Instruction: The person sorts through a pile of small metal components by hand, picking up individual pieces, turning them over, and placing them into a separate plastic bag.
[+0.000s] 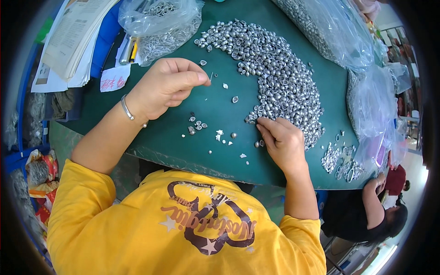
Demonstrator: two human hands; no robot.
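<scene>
My left hand [167, 87], with a metal bangle at the wrist, is raised over the left half of the green table. Its thumb and forefinger are pinched, and a thin pin-like piece [211, 76] sticks up at their tips. My right hand [283, 141] rests at the near left edge of a large heap of small silver hollow cup-shaped metal pieces [286, 75]. Its thumb and fingers come together against the heap, hiding whatever lies between them. Between my hands lie a loose cup-shaped piece [235, 99], a little cluster of dark pieces [198, 124] and small white bits [219, 134].
Clear plastic bags of metal parts stand at the back left [167, 39] and along the right [330, 34]. Papers [73, 41] and a yellow-black pen [134, 52] lie at left. Small silver parts [330, 157] sit near the right corner. Another person [366, 215] works at far right.
</scene>
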